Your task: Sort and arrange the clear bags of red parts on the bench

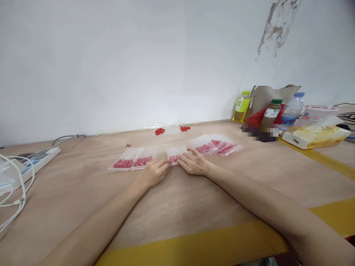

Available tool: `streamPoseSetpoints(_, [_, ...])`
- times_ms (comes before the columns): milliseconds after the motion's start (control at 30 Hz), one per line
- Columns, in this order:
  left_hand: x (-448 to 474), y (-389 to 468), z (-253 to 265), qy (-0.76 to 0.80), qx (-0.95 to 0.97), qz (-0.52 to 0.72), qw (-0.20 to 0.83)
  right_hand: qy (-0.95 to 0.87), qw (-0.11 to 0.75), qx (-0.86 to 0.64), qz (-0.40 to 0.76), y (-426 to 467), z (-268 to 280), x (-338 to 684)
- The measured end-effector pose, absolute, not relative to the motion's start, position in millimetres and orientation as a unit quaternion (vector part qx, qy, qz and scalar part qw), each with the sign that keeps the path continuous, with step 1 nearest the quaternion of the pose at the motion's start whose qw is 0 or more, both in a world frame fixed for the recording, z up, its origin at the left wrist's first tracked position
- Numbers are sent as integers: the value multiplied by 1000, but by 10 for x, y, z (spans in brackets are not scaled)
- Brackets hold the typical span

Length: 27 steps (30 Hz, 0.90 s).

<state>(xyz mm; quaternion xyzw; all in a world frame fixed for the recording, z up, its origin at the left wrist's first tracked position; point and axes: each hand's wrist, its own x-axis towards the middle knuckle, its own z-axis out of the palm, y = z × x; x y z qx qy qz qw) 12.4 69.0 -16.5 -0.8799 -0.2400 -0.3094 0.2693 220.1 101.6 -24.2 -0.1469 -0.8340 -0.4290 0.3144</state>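
A small clear plastic bag [176, 150] with several red, stick-like pieces along its near end lies on the table between my hands. My left hand [155, 171] is closed, its fingertips pinching the bag's near left corner. My right hand [194, 162] has its fingers bent over the near right part of the bag, with the index finger raised; it covers some of the red pieces. To the left lie two similar filled bags [144, 158] side by side. Several more filled bags [226, 147] overlap in a pile beyond my right hand.
Loose red pieces [159, 131] lie on clear plastic by the wall. On the left is a power strip [41, 162] with white cables [23, 184]. Bottles [242, 107], a grey bag [267, 98] and a tissue pack [316, 136] stand at right. Yellow tape [194, 244] marks the near edge.
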Motion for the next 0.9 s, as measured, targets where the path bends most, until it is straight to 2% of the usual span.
streamPoseSetpoints(300, [8,661,-203,-251,-893,-293,234,-862,234,-233,-385,994,-232,2447])
streamPoseSetpoints(500, [-2,640,-194,-272,-900,-283,190,-856,258,-271,-358,967,-273,2520])
streamPoseSetpoints(700, [98,687,-205,-372,-859,-324,139,-860,302,-268,-311,974,-294,2482])
streamPoseSetpoints(900, [99,756,-247,-329,-869,-344,137,-897,274,-281,-201,948,-201,2649])
